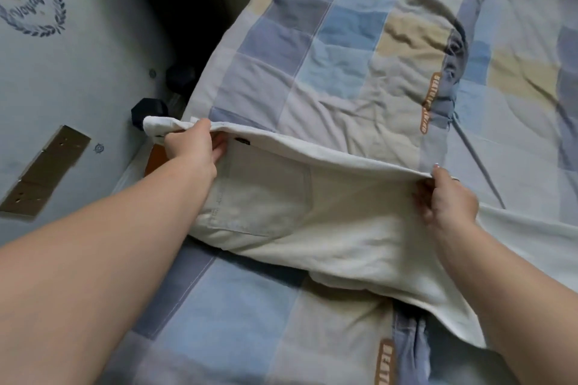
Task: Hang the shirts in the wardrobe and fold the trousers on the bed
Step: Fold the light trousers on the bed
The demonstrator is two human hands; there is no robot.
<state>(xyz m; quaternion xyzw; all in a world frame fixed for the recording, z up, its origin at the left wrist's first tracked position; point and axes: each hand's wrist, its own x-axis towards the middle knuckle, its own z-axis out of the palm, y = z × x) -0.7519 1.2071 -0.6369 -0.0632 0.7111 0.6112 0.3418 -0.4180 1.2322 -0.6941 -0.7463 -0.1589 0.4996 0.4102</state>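
Observation:
Cream-white trousers (328, 228) lie across the bed (237, 306), back pocket up, with their upper edge lifted off the cover. My left hand (194, 147) grips that raised edge near the left end, fingers curled under the cloth. At the right end of the same edge my right hand (445, 197) pinches the fabric. The rest of the trousers runs off toward the lower right, under my right forearm.
The bed carries a checked cover in blue, grey and beige (344, 50). A light wardrobe panel with a "Voyager" crest (31, 6) stands at the left. Black dumbbells (149, 112) sit in the dark gap between panel and bed.

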